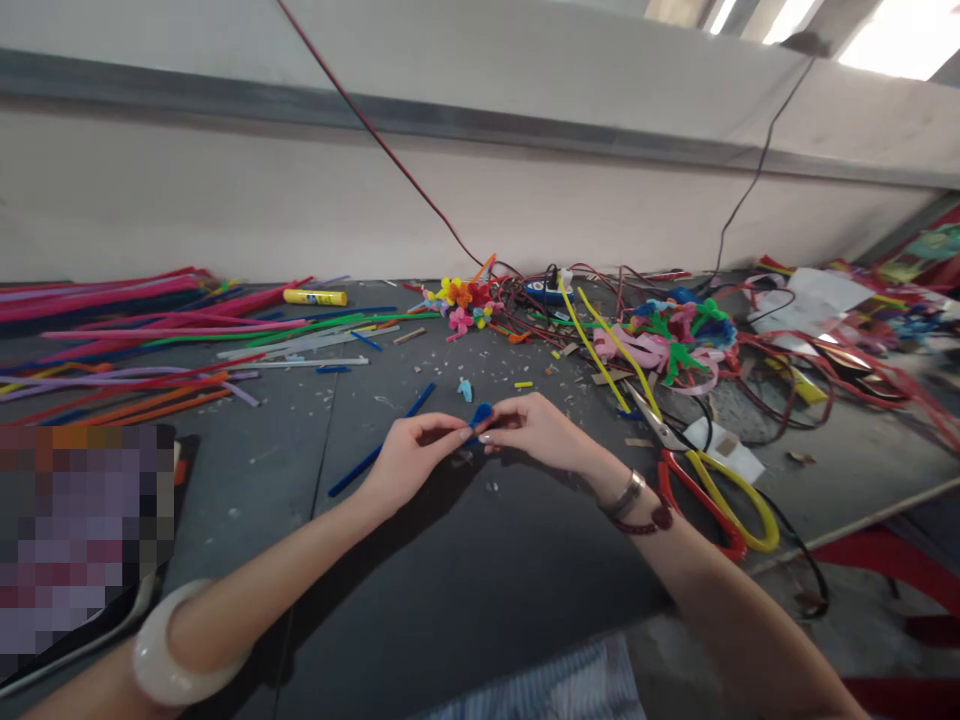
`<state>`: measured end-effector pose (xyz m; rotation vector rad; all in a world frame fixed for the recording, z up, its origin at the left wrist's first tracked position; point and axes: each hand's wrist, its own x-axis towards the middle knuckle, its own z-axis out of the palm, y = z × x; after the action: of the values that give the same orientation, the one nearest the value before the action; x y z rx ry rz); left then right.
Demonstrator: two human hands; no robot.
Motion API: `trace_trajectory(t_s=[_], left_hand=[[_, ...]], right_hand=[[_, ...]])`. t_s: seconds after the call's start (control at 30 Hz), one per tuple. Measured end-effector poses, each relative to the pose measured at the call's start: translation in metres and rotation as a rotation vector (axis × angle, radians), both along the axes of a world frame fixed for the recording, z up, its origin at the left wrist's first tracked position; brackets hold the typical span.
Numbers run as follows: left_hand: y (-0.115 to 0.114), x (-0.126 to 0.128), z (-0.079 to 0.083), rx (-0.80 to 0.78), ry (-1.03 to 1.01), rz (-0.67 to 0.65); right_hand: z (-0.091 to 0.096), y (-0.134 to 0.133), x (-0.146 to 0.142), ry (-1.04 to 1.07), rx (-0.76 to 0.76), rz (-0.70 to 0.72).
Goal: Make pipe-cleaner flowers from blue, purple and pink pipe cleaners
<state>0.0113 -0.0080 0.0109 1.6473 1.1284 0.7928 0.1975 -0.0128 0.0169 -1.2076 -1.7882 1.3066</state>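
Note:
Between the fingertips of both hands is a short blue pipe cleaner (pixel 481 413), bent into a small loop. My left hand (pixel 416 450) pinches it from the left, thumb and forefinger together. From the right, my right hand (pixel 529 430) pinches the same piece, its other fingers curled. Just behind the hands lies a small light-blue piece (pixel 466 389). A straight dark-blue pipe cleaner (pixel 356 473) lies beside my left hand, partly hidden behind it. Scissors (pixel 697 470) with red and yellow handles rest near my right wrist.
Bundles of coloured pipe cleaners (pixel 135 310) spread over the left of the dark table (pixel 450 620), near a yellow glue stick (pixel 315 297). Small pipe-cleaner flowers (pixel 459 300) sit at the back. Tangled cables, a power strip (pixel 547 291) and a pink-green bundle (pixel 675 340) stand right. A blurred-out screen area (pixel 75 550) is front left.

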Motion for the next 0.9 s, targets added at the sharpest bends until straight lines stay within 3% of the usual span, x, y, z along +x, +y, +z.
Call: trace_trajectory(t_s=[0.1,0.33,0.63,0.9], left_hand=[[-0.004,-0.001,-0.003,-0.093,-0.056,-0.021],[-0.002,-0.001,-0.006,-0.22,-0.138,0.001],[-0.004,-0.001,-0.004,-0.428,-0.251,-0.046],[-0.002,-0.005,-0.008,-0.462,-0.172,-0.19]], right_hand=[[-0.008,0.004,-0.008,0.251,-0.162,-0.085],[-0.016,-0.001,-0.006,0.414,-0.23,-0.084],[-0.017,0.0,-0.01,0.452,-0.185,-0.213],[-0.02,-0.003,-0.007,0.363,-0.144,-0.127]])
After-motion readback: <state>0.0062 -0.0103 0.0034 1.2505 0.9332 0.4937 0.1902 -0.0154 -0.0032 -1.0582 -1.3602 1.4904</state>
